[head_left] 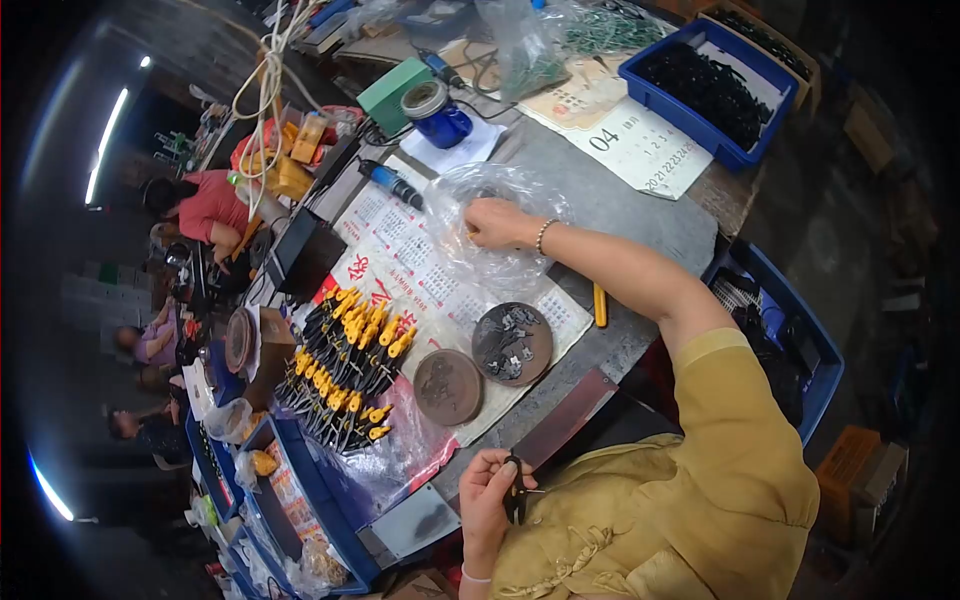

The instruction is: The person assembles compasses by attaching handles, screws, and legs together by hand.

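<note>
My left hand, low in the view near my lap, is closed around a small black tool with a thin metal tip sticking out. Reaching across the bench, my right hand is inside or on a crumpled clear plastic bag. Its fingers are pinched together, with a speck of orange by the fingertips; what they grip is too small to name. Between my hands are a round dish of small metal pieces and a round brown block. Rows of black tools with yellow ends lie beside them.
A blue tray of black parts stands at the far right corner. Behind the bag are a blue jar and a blue-and-black power tool. A yellow stick-like object lies under my right forearm. Other people sit farther left.
</note>
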{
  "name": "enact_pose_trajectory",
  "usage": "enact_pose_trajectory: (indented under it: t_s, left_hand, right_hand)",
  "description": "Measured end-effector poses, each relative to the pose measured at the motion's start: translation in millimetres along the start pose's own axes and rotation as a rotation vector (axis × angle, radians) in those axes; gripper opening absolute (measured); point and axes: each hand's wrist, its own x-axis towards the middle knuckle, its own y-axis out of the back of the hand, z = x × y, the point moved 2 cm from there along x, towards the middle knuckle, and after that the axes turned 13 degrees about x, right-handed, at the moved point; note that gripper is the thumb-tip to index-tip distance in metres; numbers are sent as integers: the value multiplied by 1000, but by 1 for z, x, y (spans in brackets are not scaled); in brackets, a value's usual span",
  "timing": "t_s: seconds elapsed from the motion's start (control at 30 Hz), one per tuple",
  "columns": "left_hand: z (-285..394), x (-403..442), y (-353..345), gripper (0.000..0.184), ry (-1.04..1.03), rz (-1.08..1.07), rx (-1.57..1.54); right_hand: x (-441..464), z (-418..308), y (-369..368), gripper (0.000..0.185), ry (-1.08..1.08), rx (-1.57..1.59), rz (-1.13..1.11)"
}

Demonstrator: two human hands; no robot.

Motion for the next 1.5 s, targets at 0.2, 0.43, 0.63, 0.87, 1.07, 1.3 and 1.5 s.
enact_pose_trajectory:
  t_s: [0.2, 0.43, 0.63, 0.87, 1.07, 1.3, 1.5]
  left_hand:
    - [0, -4, 16, 9, -13, 19, -53]
    - [-1, -8, 24, 10, -51, -3, -137]
    - [5, -1, 24, 11, -121, -46, -142]
    - [-1, -8, 34, 11, -189, -118, -167]
    - [-5, -14, 38, 13, -161, -74, -175]
    - [-7, -15, 37, 16, -162, -33, -145]
    - [-8, -18, 33, 17, -204, -37, -34]
  right_hand:
    - [-23, -39, 61, 8, -52, -215, -133]
    - [-87, -111, 105, 9, -46, -141, -112]
    - [-155, -167, 26, 13, -203, 1088, -547]
    - [-176, -175, -49, 15, -359, 1456, -635]
    - [-173, -177, -51, 15, -380, 1538, -500]
    - [-174, -189, -46, 11, -336, 1440, -442]
    - [-181, -207, -44, 11, -121, 1197, -395]
